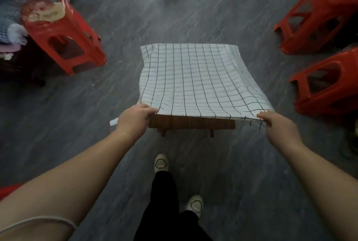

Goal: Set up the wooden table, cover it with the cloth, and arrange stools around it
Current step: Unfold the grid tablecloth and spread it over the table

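Cloth (195, 78), white with a thin black grid, is spread over the wooden desk (191, 123), whose near edge and two short supports are seen below the cloth's near hem. The cloth's far end is draped over the far side of the desk, while the near end is held up off the desk top. Its near left corner is pinched by the left hand (133, 117), fingers curled over the hem. Its near right corner is gripped by the right hand (275, 122), with a small flap of cloth hanging below the fingers. The two hands are held well apart, one at each near corner of the desk.

Three red stools are seen on the grey floor (120, 18) around the desk. One stool (64, 37) is placed to the left of the desk, with a round patterned item on its seat, beside a pile of pink and blue fabric (13, 8). Two more stools (317, 18) (327, 84) are tipped over to the right of the desk, one beyond the other. Dark trousers and two pale shoes (161, 163) are seen on the near side of the desk.
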The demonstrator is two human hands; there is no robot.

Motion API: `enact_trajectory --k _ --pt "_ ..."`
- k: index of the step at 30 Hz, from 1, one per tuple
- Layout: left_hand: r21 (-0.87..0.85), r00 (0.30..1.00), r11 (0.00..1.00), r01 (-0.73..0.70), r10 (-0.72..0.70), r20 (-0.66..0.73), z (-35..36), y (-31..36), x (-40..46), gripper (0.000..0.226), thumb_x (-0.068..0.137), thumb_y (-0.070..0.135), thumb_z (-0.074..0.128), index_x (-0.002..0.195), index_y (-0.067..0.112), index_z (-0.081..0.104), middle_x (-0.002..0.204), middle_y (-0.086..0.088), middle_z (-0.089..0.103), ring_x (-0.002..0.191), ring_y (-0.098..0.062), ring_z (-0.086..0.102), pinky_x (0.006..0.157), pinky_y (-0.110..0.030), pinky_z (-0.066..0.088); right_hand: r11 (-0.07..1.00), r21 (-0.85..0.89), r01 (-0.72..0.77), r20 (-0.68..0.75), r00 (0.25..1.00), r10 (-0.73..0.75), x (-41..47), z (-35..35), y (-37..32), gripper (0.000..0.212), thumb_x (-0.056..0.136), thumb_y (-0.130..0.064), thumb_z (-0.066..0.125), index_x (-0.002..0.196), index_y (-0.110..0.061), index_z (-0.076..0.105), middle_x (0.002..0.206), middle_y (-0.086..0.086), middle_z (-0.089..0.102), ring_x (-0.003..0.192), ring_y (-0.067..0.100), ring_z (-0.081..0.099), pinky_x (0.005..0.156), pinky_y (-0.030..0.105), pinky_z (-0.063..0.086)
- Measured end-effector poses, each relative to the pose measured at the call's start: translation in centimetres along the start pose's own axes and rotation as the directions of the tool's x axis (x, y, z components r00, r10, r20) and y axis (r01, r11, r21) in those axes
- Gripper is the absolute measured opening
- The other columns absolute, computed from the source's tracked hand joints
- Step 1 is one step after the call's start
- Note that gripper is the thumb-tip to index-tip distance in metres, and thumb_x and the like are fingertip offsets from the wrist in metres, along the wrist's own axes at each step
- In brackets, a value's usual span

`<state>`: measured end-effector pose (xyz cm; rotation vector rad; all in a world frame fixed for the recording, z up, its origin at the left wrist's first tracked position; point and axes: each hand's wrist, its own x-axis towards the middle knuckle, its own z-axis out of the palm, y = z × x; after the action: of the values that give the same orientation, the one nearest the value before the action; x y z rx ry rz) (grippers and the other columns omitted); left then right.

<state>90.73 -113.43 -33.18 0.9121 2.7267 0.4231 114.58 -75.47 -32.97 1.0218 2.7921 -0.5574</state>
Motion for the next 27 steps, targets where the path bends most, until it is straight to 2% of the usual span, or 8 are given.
enact_trajectory --k 3,7,11,14,19,27 --pt "-0.033 0.999 0.999 0.037 -0.036 0.036 5.1 -0.5 -1.8 0.029 0.097 0.02 0.057 0.116 0.038 0.071 0.111 0.008 0.064 0.105 -0.02 0.06 0.073 -0.034 0.051 1.0 0.029 -0.01 0.036 0.999 0.009 -1.2 4.3 2.6 0.045 0.092 0.001 0.054 0.126 -0.023 0.07 0.139 0.001 0.063 0.137 0.021 0.049 0.112 0.036 0.037" --pt "-0.007 0.994 0.997 0.078 -0.077 0.082 10.7 -0.9 -3.6 0.025 0.096 0.018 0.055 0.11 0.033 0.069 0.104 0.004 0.06 0.1 -0.024 0.059 0.066 -0.034 0.046 1.0 0.009 -0.011 0.066 0.998 0.011 -2.5 9.0 4.8 0.044 0.092 0.002 0.051 0.126 -0.02 0.07 0.138 0.002 0.063 0.134 0.024 0.052 0.107 0.036 0.04" --pt "-0.005 0.984 0.987 0.158 -0.157 0.083 13.2 -1.3 -3.9 0.03 0.092 0.012 0.053 0.117 0.028 0.062 0.111 0.001 0.059 0.1 -0.028 0.057 0.071 -0.039 0.048 0.994 0.1 -0.038 -0.004 0.999 0.039 -3.1 11.6 5.1 0.045 0.087 0.01 0.052 0.121 -0.011 0.072 0.132 0.009 0.066 0.127 0.029 0.055 0.105 0.031 0.038" --pt "0.017 0.982 0.986 0.168 -0.169 0.079 13.4 -1.0 -4.0 0.035 0.091 0.011 0.054 0.123 0.024 0.062 0.116 -0.002 0.059 0.106 -0.029 0.056 0.077 -0.041 0.049 0.987 0.15 -0.062 -0.017 0.998 0.066 -3.1 12.0 5.3 0.047 0.087 0.008 0.051 0.124 -0.013 0.07 0.134 0.008 0.065 0.13 0.028 0.054 0.108 0.032 0.036" --pt "0.028 0.983 0.983 0.181 -0.182 0.029 8.5 0.7 -3.3 0.032 0.093 0.015 0.055 0.123 0.021 0.067 0.116 -0.004 0.061 0.109 -0.029 0.056 0.079 -0.04 0.047 0.958 0.256 -0.127 -0.035 0.99 0.14 -3.0 8.1 3.8 0.046 0.089 0.001 0.049 0.125 -0.019 0.07 0.136 0.003 0.064 0.128 0.028 0.056 0.107 0.035 0.04" --pt "0.082 0.979 0.983 0.164 -0.153 -0.133 -6.1 4.5 3.9 0.029 0.097 0.025 0.053 0.119 0.026 0.072 0.112 -0.005 0.069 0.109 -0.034 0.059 0.084 -0.044 0.052 0.957 0.276 -0.092 -0.14 0.981 0.135 1.3 -6.4 -2.3 0.045 0.091 -0.006 0.047 0.128 -0.022 0.069 0.131 0.01 0.067 0.122 0.034 0.058 0.103 0.035 0.043"
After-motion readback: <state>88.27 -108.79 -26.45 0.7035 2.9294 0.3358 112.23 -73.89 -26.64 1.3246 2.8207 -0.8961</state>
